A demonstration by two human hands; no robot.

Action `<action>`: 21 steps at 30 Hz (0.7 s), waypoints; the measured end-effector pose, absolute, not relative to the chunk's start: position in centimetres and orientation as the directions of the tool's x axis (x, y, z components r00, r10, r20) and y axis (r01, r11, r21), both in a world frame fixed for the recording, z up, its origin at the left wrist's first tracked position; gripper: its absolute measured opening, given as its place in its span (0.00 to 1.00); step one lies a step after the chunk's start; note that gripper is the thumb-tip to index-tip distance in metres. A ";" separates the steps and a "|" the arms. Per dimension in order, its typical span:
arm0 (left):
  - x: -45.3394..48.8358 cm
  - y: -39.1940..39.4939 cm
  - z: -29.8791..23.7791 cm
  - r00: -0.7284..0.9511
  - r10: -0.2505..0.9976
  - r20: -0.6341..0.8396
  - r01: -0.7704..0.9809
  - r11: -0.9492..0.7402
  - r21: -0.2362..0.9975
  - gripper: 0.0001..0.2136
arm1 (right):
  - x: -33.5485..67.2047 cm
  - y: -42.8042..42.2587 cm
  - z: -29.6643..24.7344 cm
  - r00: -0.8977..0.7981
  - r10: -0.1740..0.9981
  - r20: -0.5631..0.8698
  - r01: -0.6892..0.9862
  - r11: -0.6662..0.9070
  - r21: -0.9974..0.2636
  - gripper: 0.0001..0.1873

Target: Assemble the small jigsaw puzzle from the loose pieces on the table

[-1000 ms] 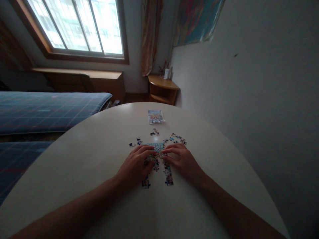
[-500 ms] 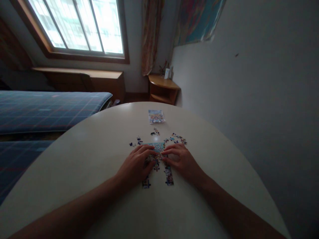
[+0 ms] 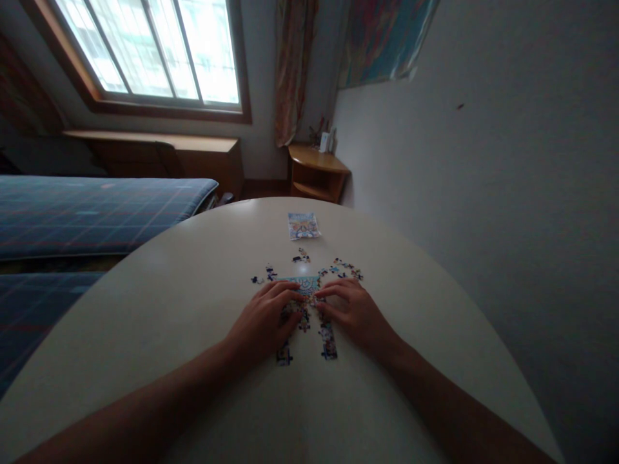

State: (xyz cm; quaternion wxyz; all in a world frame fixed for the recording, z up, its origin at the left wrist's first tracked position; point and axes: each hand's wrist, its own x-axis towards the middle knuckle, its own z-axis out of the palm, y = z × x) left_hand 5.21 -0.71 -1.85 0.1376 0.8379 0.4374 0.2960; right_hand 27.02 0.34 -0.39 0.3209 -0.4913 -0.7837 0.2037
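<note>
Bending over one partly joined jigsaw puzzle [image 3: 307, 283], two bare hands were seen, both turned in toward its middle. The fingers of the left hand [image 3: 265, 314] were curved and slightly parted, with the thumb held away from them. On the right hand [image 3: 354, 312], the fingers were likewise curved, with thumb and forefinger set a little apart. Whether a piece was pinched by either could not be told, as the fingertips were too small and dim.

The puzzle was placed on one round, pale table [image 3: 184, 303], whose near edge was cut off. One teal section was shown between the hands, and two strips were extended toward the person, the left strip [image 3: 283, 354] and the right strip [image 3: 329, 343], their upper parts covered by the hands. Between them, small pieces [image 3: 304, 319] were crowded too closely to be counted.

Three groups of loose pieces were counted farther out: a left group [image 3: 271, 274], a far group [image 3: 302, 259] and a right group [image 3: 355, 272], the last partly hidden by the right hand. Beyond them was laid one printed packet [image 3: 303, 227], its design blurred. One window [image 3: 155, 51] and one poster [image 3: 387, 42] were cut off by the top edge.
</note>
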 end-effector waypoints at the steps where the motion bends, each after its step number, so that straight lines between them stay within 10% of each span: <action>1: 5.2 -0.7 -1.9 0.440 0.814 0.378 0.652 -0.579 0.489 0.10 | 27.0 0.3 -0.4 -0.308 0.901 0.306 0.640 0.434 -0.634 0.08; 21: 5.2 -0.7 -1.9 0.437 0.817 0.377 0.657 -0.576 0.486 0.11 | 27.1 -0.1 -0.1 -0.409 0.871 0.274 0.648 0.488 -0.584 0.07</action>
